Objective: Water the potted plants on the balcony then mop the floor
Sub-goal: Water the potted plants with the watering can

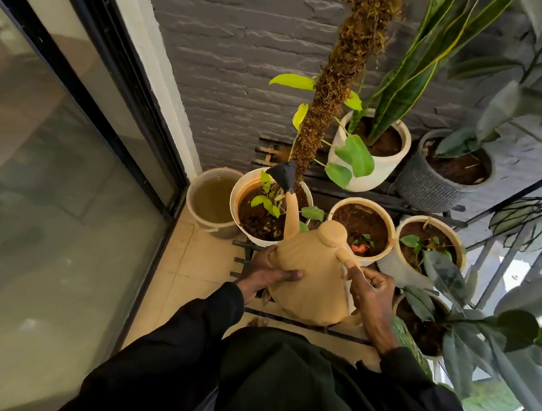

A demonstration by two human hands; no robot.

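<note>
I hold a tan watering can (308, 278) in front of me over the plant rack. My left hand (264, 275) cups the can's left side, thumb laid across its body. My right hand (370, 287) grips the handle at the can's right. The spout rises forward and its black rose (282, 175) hangs over the soil of a white pot (240, 215) with a moss pole (342, 72). More pots stand to the right: a cream pot (388, 219), a ribbed pot (387, 259), a white snake-plant pot (390, 164) and a grey pot (426, 187).
A bucket of murky water (210, 202) stands in the corner by the sliding glass door (59, 195). A dark brick wall (246, 56) is behind the plants. A black metal rack (498, 199) holds the pots. Beige floor tiles (185, 269) lie at left.
</note>
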